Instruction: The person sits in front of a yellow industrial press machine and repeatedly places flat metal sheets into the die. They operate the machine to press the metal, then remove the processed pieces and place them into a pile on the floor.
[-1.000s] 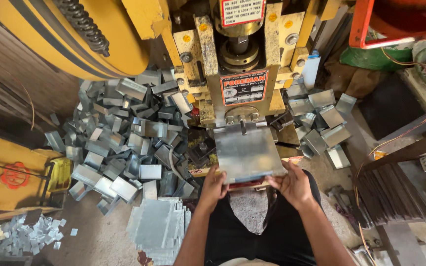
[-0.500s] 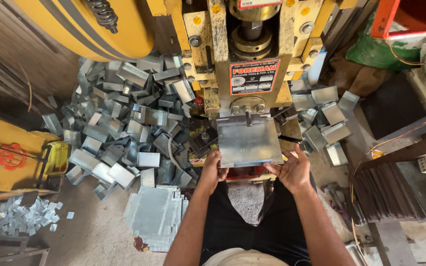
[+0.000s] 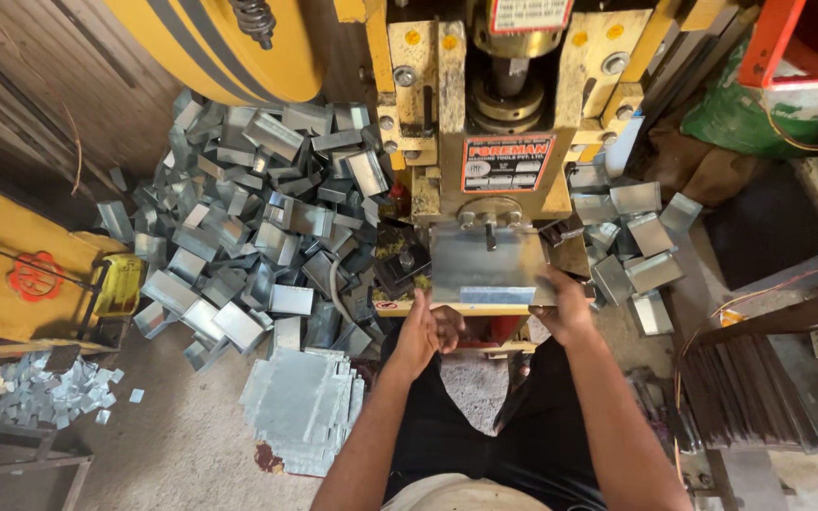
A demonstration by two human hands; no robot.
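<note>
Right hand [image 3: 565, 308]: fingers curled over the right edge of the metal sheet [image 3: 485, 270], gripping it from the 3 o'clock side.
Left hand [image 3: 423, 333]: loosely curled, thumb up, just below the sheet's lower left corner at about 7 o'clock; whether it touches the sheet cannot be told.
Metal sheet: a flat grey galvanised plate lying on the press bed, its far edge pushed under the ram, its near edge over a yellow strip.
Press [image 3: 494, 123]: a yellow machine at 12 o'clock of the sheet, with a steel ram in the middle and a red-and-white label plate on its front.
Flywheel [image 3: 229, 47]: a large yellow wheel at 10 o'clock, with a dark spring hanging in front of it.
Bent pieces, left heap [image 3: 257, 227]: many folded grey channel pieces piled on the floor at 9 o'clock of the sheet.
Bent pieces, right group [image 3: 641, 241]: a smaller scatter of the same pieces at 3 o'clock, just beside the right hand.
Flat blanks [image 3: 300, 412]: a stack of flat grey sheets on the floor at 7 o'clock, beside the person's left forearm.
Small offcuts [image 3: 35, 393]: a patch of little shiny scraps at 8 o'clock, well apart from the press.
</note>
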